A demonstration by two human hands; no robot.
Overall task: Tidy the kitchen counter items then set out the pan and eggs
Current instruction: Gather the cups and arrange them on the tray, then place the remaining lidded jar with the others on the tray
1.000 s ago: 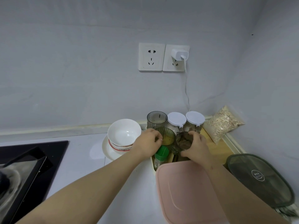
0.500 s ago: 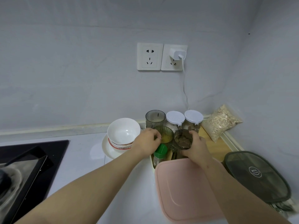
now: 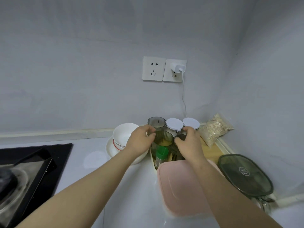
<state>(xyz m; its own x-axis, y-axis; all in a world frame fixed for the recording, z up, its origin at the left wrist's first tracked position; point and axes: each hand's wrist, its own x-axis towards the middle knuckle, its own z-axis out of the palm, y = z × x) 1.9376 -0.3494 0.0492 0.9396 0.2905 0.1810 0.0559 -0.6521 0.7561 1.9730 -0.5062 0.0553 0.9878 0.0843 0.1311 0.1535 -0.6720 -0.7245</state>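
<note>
Straightening the seasoning jars in the corner tray

Working near to far, we should nudge each jar upright and snug without tipping the green-capped bottle [image 3: 162, 156] beside the pink lid [image 3: 181, 186]. Our left hand [image 3: 139, 142] curls loosely on the ribbed jar of yellow seasoning [image 3: 162, 140]; our right hand [image 3: 189, 142] closes over a dark jar [image 3: 179, 137], grip partly hidden. Behind stand two white-lidded jars [image 3: 174, 124] on the worktop [image 3: 131, 186]. Pan sits far left; no eggs visible.
</note>
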